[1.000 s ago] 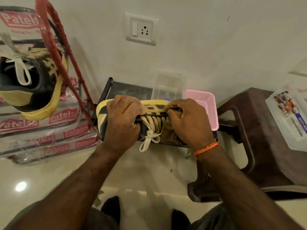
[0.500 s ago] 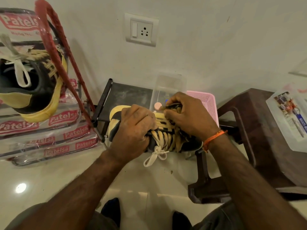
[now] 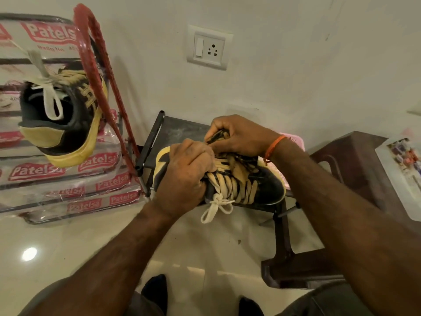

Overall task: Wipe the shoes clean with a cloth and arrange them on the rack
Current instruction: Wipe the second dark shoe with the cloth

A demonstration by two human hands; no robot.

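1. I see a glossy pale floor (image 3: 68, 252) carrying everything.
2. On it stands a small dark metal stand (image 3: 180, 131) against the wall.
3. A red-framed rack (image 3: 91, 42) stands left, a shoe (image 3: 61, 119) on its shelf.
4. A brown stool (image 3: 355, 160) stands right.

A switch socket (image 3: 209, 48) sits on the off-white wall (image 3: 296, 53) above glossy pale floor tiles (image 3: 68, 242), beside a brown stool (image 3: 355, 169).

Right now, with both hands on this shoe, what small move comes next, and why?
Probably keep the left hand gripping the shoe and draw the right hand along its far side. That hand pinches something dark there, perhaps the cloth. The other shoe already sits on the rack.
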